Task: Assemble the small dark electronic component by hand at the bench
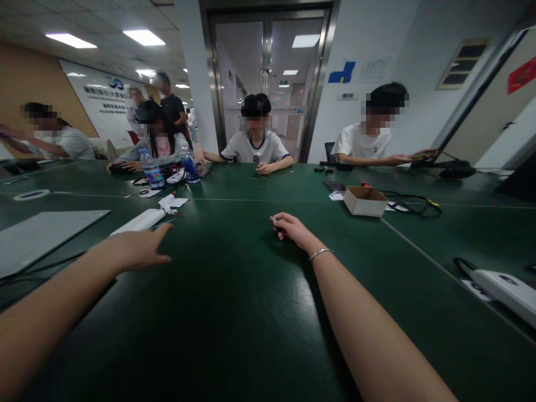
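My right hand (295, 230) is closed over the green table (234, 312), pinching a small slim object with a silvery end (272, 219). Most of that object is hidden by my fingers, so its kind is unclear. A silver bracelet (321, 253) circles my right wrist. On the left, my left hand (136, 250) reaches out with thumb and fingers apart, holding nothing. Just behind it lies a long white object (140, 221) with a crumpled white piece (168, 203) at its far end and thin wires close by.
A flat grey panel (46, 234) and dark cables lie at left. Two water bottles (151, 169) stand farther back. An open cardboard box (365, 202) and a black cable (419, 207) sit at right, with a white device (508, 290) nearer. Several people sit around the table.
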Available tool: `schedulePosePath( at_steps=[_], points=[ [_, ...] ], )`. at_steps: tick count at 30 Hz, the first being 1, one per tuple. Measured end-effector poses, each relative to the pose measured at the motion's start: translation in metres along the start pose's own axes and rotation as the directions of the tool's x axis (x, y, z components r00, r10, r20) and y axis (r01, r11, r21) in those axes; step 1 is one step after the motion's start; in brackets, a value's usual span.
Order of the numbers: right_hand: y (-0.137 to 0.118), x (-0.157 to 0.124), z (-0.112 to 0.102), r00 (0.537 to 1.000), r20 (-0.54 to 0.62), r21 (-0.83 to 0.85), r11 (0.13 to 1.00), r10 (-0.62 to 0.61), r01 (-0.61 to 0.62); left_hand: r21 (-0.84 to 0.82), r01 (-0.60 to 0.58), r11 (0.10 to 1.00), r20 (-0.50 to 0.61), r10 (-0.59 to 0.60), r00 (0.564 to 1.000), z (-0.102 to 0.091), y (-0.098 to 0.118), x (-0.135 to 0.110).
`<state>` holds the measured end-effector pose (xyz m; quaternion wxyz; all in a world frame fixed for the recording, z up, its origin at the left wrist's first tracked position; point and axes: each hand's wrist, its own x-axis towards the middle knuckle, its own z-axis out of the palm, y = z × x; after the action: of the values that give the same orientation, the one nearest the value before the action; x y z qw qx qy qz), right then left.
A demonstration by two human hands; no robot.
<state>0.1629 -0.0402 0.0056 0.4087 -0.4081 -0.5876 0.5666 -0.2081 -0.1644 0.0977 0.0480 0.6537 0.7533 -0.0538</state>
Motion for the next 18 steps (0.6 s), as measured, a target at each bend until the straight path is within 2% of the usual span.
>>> schedulePosePath(
  at_steps=[2, 3, 4, 6, 7, 8, 10, 12, 15, 18],
  points=[
    [0.0, -0.001, 0.0, 1.0, -0.001, -0.003, 1.0, -0.004, 0.004, -0.022, -0.23, 0.973, 0.052, 0.231, 0.972, -0.01, 0.062, 0.012],
    [0.0, -0.001, 0.0, 1.0, 0.002, -0.002, 1.0, -0.009, 0.009, -0.079, -0.304, 0.949, 0.092, 0.31, 0.946, -0.012, 0.092, 0.02],
    [0.0, -0.001, 0.0, 1.0, 0.008, -0.001, 1.0, -0.018, 0.018, -0.168, -0.381, 0.909, 0.08, 0.398, 0.914, -0.011, 0.119, 0.029],
    [0.002, 0.0, 0.0, 0.999, 0.019, 0.005, 0.999, -0.044, 0.044, -0.365, -0.478, 0.799, 0.03, 0.523, 0.852, -0.003, 0.165, 0.05],
    [0.003, 0.001, -0.001, 0.998, 0.025, 0.01, 0.998, -0.06, 0.06, -0.478, -0.484, 0.734, 0.018, 0.558, 0.829, 0.004, 0.184, 0.062],
    [0.005, 0.002, -0.001, 0.997, 0.029, 0.018, 0.997, -0.075, 0.074, -0.594, -0.443, 0.672, -0.003, 0.548, 0.836, 0.013, 0.199, 0.073],
    [0.007, 0.005, -0.002, 0.995, 0.023, 0.035, 0.995, -0.093, 0.092, -0.745, -0.368, 0.557, -0.086, 0.466, 0.881, 0.033, 0.223, 0.091],
    [0.009, 0.008, -0.002, 0.996, 0.0, 0.03, 0.995, -0.09, 0.09, -0.757, -0.386, 0.527, -0.24, 0.326, 0.915, 0.054, 0.236, 0.103],
    [0.01, 0.012, -0.002, 0.997, -0.028, -0.011, 0.997, -0.071, 0.071, -0.718, -0.47, 0.514, -0.419, 0.22, 0.881, 0.078, 0.241, 0.111],
    [0.009, 0.011, -0.002, 0.996, -0.065, 0.028, 0.997, -0.065, 0.067, -0.759, -0.518, 0.394, -0.469, 0.221, 0.855, 0.089, 0.236, 0.116]
  ],
)
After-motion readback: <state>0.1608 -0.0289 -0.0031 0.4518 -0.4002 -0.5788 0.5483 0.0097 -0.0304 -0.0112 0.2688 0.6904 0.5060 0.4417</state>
